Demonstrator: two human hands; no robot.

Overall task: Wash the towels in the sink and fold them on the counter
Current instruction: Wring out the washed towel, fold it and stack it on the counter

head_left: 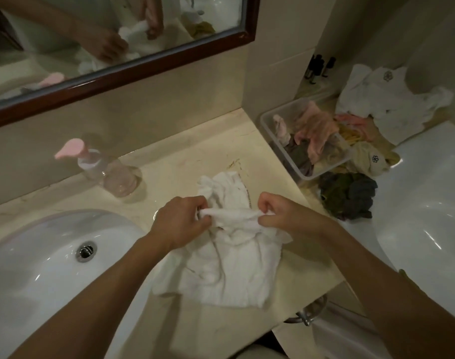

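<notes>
A crumpled white towel [222, 270] lies on the cream counter [185, 156] just right of the white sink [40, 275]. My left hand [181, 221] pinches a raised fold of the towel at its left end. My right hand [286, 216] pinches the same fold at its right end, so the fold is stretched between both hands. The upper part of the towel lies bunched behind the hands.
A clear soap pump bottle [104, 169] with a pink head lies on the counter behind the sink. A clear plastic tub [270, 130] holds several coloured cloths. A dark cloth heap [348, 195] and white towels [387, 99] sit by the bathtub [428, 203]. A mirror [117, 35] hangs above.
</notes>
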